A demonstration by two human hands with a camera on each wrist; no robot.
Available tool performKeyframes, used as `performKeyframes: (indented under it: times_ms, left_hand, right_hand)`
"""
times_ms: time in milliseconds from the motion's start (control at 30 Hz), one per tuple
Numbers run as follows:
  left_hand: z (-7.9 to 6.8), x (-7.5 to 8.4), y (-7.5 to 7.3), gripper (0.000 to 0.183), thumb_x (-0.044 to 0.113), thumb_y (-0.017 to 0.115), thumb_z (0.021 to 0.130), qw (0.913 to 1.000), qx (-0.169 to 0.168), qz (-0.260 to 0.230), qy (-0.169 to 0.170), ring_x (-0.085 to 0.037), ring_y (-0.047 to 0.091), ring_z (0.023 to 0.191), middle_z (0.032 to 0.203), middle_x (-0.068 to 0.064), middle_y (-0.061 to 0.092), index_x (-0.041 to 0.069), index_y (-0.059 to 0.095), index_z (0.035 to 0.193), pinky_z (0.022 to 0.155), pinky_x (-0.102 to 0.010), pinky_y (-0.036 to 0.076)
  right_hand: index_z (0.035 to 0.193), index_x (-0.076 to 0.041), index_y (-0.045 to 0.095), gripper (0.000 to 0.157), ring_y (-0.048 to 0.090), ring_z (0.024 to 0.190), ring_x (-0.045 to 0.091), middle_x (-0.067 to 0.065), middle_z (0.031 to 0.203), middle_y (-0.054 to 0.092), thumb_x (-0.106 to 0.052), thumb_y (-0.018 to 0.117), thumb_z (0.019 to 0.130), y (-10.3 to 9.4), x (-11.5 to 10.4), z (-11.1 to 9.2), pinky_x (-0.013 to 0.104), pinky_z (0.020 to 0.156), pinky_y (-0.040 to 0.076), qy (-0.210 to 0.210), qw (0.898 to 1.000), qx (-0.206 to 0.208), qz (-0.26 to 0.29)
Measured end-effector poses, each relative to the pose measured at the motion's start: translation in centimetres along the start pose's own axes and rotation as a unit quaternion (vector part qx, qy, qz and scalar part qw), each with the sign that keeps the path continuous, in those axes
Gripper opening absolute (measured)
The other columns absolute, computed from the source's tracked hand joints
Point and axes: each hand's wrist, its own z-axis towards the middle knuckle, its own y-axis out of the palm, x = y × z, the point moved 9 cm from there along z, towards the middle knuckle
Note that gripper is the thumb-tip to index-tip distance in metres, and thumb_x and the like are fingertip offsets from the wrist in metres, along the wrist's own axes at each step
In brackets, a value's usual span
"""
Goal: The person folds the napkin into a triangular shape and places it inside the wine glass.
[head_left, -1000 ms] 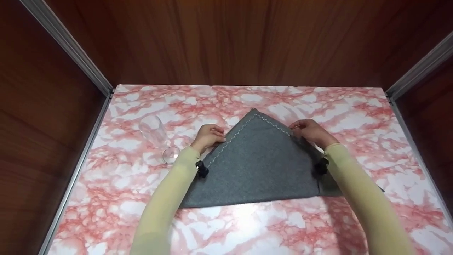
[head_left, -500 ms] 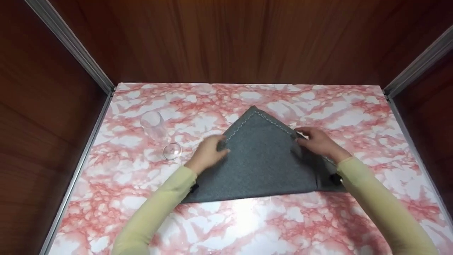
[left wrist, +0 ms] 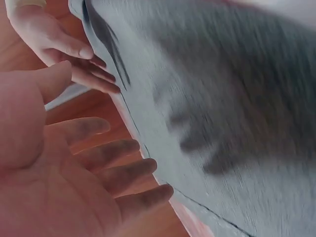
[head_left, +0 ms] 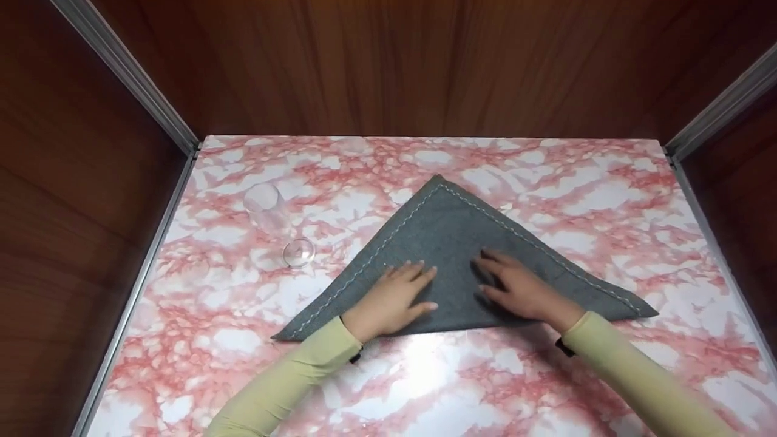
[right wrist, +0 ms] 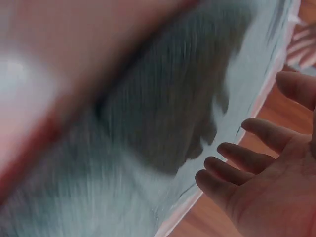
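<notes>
Having moved inward, the left hand [head_left: 393,298] and right hand [head_left: 523,287] are hovering over the gray cloth [head_left: 450,233]. Their fingers are spreading loosely.

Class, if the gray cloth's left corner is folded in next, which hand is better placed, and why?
Probably the left hand: it is empty, over the left half of the gray cloth, nearer that left corner. The right hand, also empty, is over the right half.
</notes>
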Motion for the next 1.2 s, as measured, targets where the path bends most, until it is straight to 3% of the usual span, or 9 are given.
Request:
performKeyframes:
  times_ms: [267,533,800,1200]
  left_hand:
    - [-0.9,2.2,2.5,0.069,0.054,0.046,0.095,0.999,-0.03,0.033,0.003,-0.037,0.02,0.14,0.155,-0.013,0.024,0.022,0.026,0.152,0.11,-0.058,0.015]
    - [-1.7,4.0,4.6,0.071,0.057,0.048,0.093,0.998,-0.054,0.031,0.008,-0.041,0.016,0.14,0.156,-0.015,0.019,0.024,0.025,0.153,0.103,-0.067,0.021]
    - [-2.3,4.1,5.6,0.072,0.057,0.052,0.091,0.9967,-0.055,0.058,-0.012,-0.044,0.016,0.139,0.156,-0.015,0.019,0.026,0.029,0.151,0.097,-0.072,0.024]
    - [-2.8,3.7,5.8,0.073,0.056,0.055,0.09,0.9958,-0.056,0.06,-0.041,-0.046,0.01,0.14,0.157,-0.016,0.015,0.026,0.029,0.151,0.093,-0.077,0.021]
  right_hand:
    - [0.145,-0.008,0.041,0.06,0.026,0.137,0.039,0.02,0.152,0.026,-0.029,0.064,0.093,1.8,-2.7,-1.6,0.056,0.105,0.029,-0.012,1.0,0.009,-0.024]
    - [0.147,-0.013,0.04,0.062,0.021,0.139,0.038,0.018,0.155,0.02,-0.034,0.063,0.093,4.5,-4.1,-2.7,0.056,0.107,0.024,-0.024,0.998,-0.005,-0.05]
    - [0.148,-0.014,0.037,0.063,0.018,0.14,0.039,0.019,0.156,0.016,-0.037,0.06,0.094,6.1,-4.3,-3.3,0.056,0.109,0.02,-0.024,0.998,-0.03,-0.058]
    - [0.152,-0.02,0.029,0.065,0.008,0.144,0.033,0.013,0.158,0.008,-0.041,0.056,0.096,6.2,-3.7,-4.1,0.055,0.112,0.011,-0.01,0.997,-0.052,-0.062]
